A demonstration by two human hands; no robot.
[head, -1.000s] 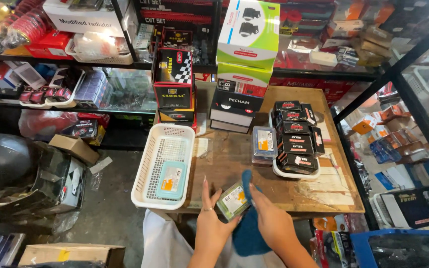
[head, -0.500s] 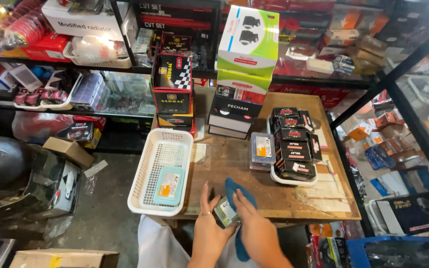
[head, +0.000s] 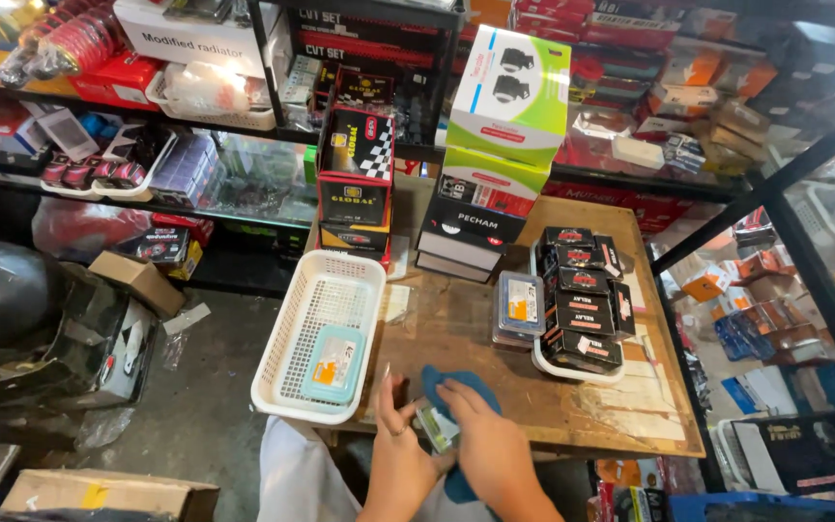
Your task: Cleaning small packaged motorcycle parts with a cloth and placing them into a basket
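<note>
My left hand (head: 398, 447) grips a small clear plastic case (head: 436, 426) with a green and white card inside, held just above the front edge of the wooden table (head: 620, 406). My right hand (head: 488, 440) presses a blue cloth (head: 451, 383) against that case. A white mesh basket (head: 316, 333) sits to the left of my hands with one clear case with an orange label (head: 333, 363) lying in it.
A white tray (head: 572, 368) stacked with several small black boxes stands at the table's right, with a clear case pile (head: 520, 309) beside it. Stacked cartons (head: 495, 145) rise at the back. Shelves of goods surround the table; a cardboard box (head: 137, 280) lies on the floor at left.
My hands, the case and the cloth have drawn nearer to me, to the table's front edge. My right hand now covers more of the case with the cloth.
</note>
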